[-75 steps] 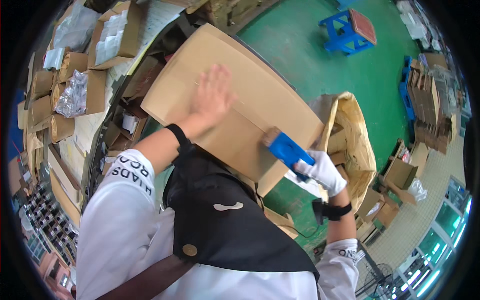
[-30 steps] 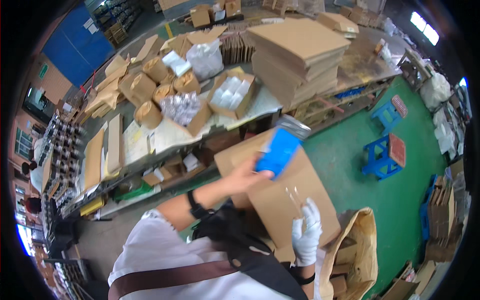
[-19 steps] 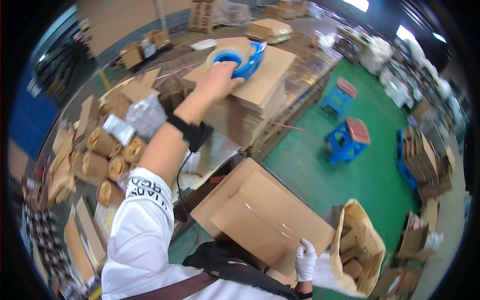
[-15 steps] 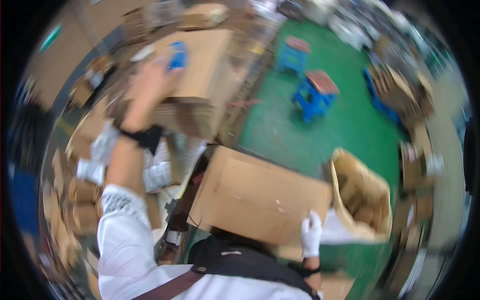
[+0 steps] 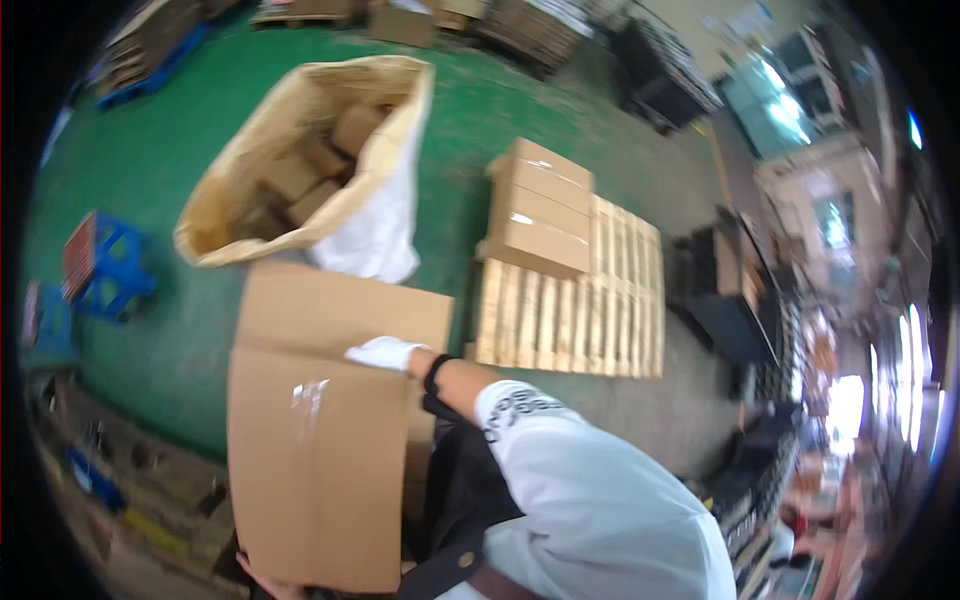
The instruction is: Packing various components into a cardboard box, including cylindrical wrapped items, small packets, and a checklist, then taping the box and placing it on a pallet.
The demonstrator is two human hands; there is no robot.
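Note:
In front of my body a large brown cardboard box [image 5: 320, 470] is held, with a strip of clear shiny tape on its face. Its far panel [image 5: 300, 305] meets that face along a crease. My right hand [image 5: 385, 353], in a white glove, grips the box at the right end of this crease. At the near left corner my left hand [image 5: 268, 582] shows only in part, bare fingers wrapped under the box's lower edge. The rest of that hand is hidden by the box and the picture's rim.
Beyond the box stands a big pale sack [image 5: 395, 190] holding cardboard pieces. A wooden pallet [image 5: 625, 300] on the right carries stacked cardboard boxes [image 5: 545, 215]. Blue stools [image 5: 115, 270] with reddish tops stand at the left. A cluttered bench [image 5: 130, 480] lies at the lower left.
The view has swung right, bringing the pallet into sight. My left hand has left the cardboard stack and the blue object there, and now holds the box. My right hand stays on the box.

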